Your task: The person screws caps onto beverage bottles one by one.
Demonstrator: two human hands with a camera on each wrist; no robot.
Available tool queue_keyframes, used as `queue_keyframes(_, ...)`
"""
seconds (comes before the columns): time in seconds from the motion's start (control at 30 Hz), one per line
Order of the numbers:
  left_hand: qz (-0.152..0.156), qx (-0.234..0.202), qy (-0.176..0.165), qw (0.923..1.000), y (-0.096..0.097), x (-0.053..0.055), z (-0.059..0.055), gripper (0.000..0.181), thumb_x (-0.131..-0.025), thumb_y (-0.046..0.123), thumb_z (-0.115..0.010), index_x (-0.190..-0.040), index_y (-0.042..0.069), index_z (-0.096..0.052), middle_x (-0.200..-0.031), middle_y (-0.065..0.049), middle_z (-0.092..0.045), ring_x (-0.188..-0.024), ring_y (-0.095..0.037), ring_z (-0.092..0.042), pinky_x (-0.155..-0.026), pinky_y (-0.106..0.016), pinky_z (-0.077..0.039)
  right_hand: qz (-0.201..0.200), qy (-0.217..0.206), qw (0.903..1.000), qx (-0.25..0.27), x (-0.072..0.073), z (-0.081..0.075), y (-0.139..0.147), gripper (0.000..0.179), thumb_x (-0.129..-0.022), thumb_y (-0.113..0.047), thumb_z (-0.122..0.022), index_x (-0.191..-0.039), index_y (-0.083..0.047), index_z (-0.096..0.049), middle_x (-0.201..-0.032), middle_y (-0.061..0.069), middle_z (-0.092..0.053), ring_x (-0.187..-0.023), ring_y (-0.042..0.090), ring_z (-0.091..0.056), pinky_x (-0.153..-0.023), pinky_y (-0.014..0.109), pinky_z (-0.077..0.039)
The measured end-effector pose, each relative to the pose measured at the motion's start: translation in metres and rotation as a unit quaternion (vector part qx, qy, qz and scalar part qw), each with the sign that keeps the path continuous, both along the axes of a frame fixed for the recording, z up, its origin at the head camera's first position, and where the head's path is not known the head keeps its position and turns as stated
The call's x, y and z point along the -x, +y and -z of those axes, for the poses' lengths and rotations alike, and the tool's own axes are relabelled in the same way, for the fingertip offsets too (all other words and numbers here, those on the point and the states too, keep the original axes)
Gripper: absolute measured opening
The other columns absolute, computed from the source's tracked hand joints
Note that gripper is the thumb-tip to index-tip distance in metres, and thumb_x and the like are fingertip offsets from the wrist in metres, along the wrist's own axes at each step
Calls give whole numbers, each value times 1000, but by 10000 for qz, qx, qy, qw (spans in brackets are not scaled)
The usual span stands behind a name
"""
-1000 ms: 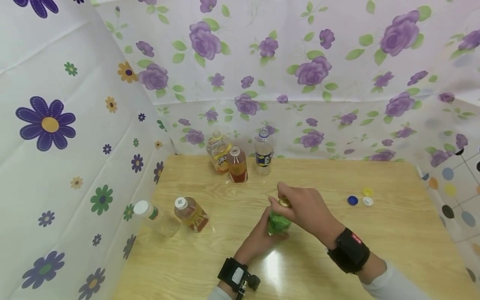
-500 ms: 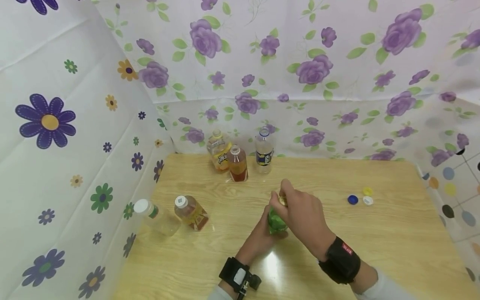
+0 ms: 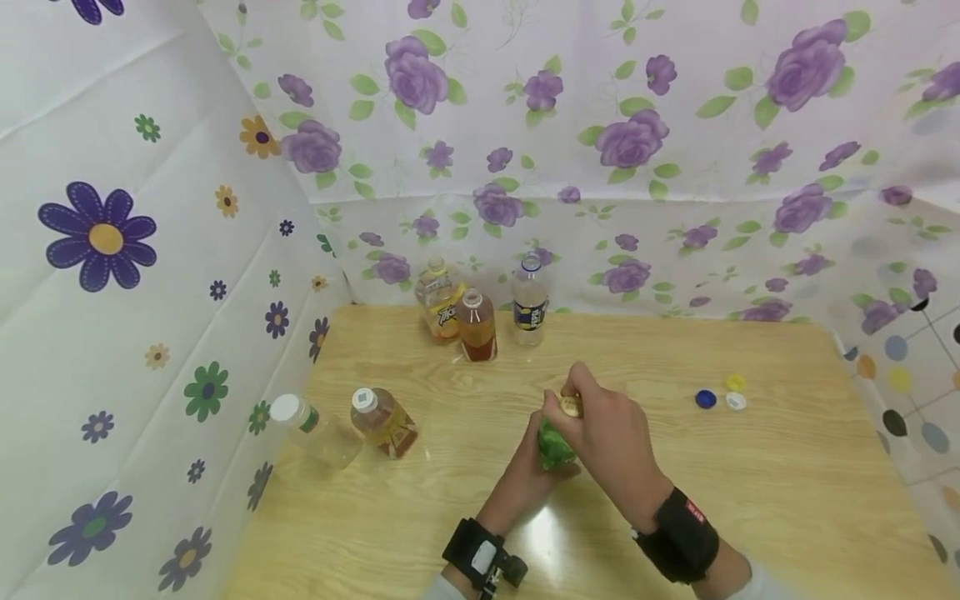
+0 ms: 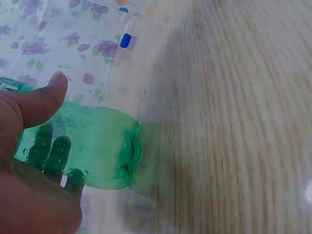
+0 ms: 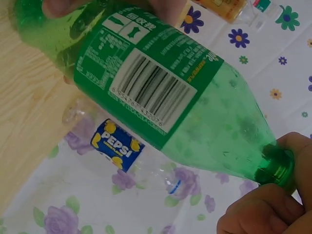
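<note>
Worn Items, As Seen

Below the left hand [image 3: 531, 477], a black strap [image 3: 461, 542] is fitted; on it a pale oblong plate [image 3: 483, 557] and a dark rounded fitting [image 3: 514, 570] are mounted. Right of that hand and lower, a wider black band [image 3: 678, 543] is worn, marked by a small red label [image 3: 695, 510]. Farthest below, pale grey sleeves [image 3: 754, 582] are noted.

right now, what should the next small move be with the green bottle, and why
Probably a short counterclockwise twist of the gold cap: the right hand pinches it at the neck, while the left hand grips the green bottle and could brace it. The loose blue cap, yellow cap and white cap on the table hint at uncapping.
</note>
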State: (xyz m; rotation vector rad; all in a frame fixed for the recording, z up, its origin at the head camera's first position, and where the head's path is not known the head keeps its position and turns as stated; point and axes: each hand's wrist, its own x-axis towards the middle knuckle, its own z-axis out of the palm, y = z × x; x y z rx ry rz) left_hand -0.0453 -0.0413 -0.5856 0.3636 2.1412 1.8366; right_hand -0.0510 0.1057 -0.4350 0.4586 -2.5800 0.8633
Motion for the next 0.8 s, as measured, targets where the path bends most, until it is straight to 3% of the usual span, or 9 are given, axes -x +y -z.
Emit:
queue_keyframes(0.1,30,20,-40,10000,-2,0,0,88,-94,16,-81,-157,47,-29,-157,15,-46,-144,-12,-45,-119,-52,-35,-241,240,9994,-82,3,3,3,26,-97,-22,-73,-91,-15,-49,-57,-16,-29,-46,-1,-23,-40,21,-22)
queue_keyframes(0.23,242,4,-126,9996,-3,1,2,81,-96,20,-80,-153,51,-31,-152,18,-49,-141,-11,-47,-117,-55,-36,-1035,597,9923,-318,15,6,18,28,-99,-27,-69,-88,-17,-45,-63,-17,-26,-50,-3,-21,-44,20,-19)
queue_keyframes(0.4,554,-201,-148,9982,1,3,0,80,-89,7,-77,-148,46,-40,-141,13,-58,-128,-13,-56,-109,-51,-42,-1887,571,9785,-609,26,7,42,31,-100,-32,-65,-84,-23,-41,-69,-16,-28,-57,-2,-24,-49,20,-21)
queue_keyframes(0.5,586,-316,-121,9977,5,1,-2,84,-83,-1,-75,-147,42,-43,-137,11,-60,-123,-14,-57,-107,-46,-44,-2174,829,9705,-639,28,7,49,28,-102,-32,-59,-82,-25,-41,-68,-17,-28,-57,-2,-23,-50,19,-20)
queue_keyframes(0.67,474,-419,-37,9980,8,-7,0,85,-85,-4,-75,-150,38,-40,-144,10,-53,-132,-13,-52,-112,-43,-42,-2192,1700,9597,-450,26,7,43,26,-104,-22,-47,-78,-23,-44,-65,-15,-26,-57,-2,-17,-51,18,-14)
queue_keyframes(0.8,294,-541,-29,9981,10,-11,1,85,-86,-5,-76,-150,39,-39,-146,10,-49,-133,-14,-51,-113,-43,-41,-1855,1840,9644,-407,23,6,36,26,-104,-21,-44,-78,-22,-43,-63,-14,-25,-56,-1,-16,-51,19,-12)
